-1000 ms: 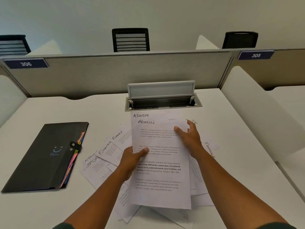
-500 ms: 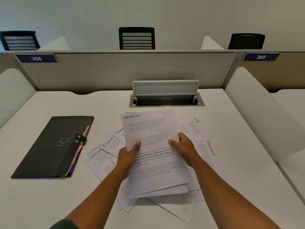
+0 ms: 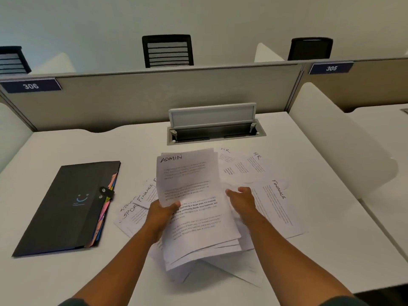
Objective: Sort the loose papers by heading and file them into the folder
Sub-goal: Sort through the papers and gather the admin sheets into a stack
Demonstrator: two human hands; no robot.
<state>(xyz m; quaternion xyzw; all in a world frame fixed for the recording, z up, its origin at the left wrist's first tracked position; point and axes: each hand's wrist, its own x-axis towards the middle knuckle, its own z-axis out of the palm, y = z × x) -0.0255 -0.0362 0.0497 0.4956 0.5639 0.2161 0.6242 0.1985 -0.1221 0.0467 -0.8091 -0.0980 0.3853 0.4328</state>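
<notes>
Counter (image 3: 66, 146): white, carries everything. Your hands work at its middle.

Folder (image 3: 66, 208): black expanding file, well to the left of your left hand, lying flat and fastened by its strap, coloured tabs showing along the edge nearest you. Probably parked there so the sorting area stays free; nothing filed yet.

ADMIN stack (image 3: 189, 195): several white printed sheets, handwritten heading on top, edges fanned at the bottom. Your left hand (image 3: 160, 215) grips its left edge, thumb on top, likely gathering like headings into one bundle.

Loose papers: FINANCE sheet (image 3: 278, 206) just right of your right hand, HR sheets (image 3: 240, 164) beyond it, SPORT sheets (image 3: 130, 215) left of your left hand. All overlap, unsorted.

Right hand (image 3: 241, 200): fingers extended and relaxed beside the stack's right edge, gripping nothing.
</notes>
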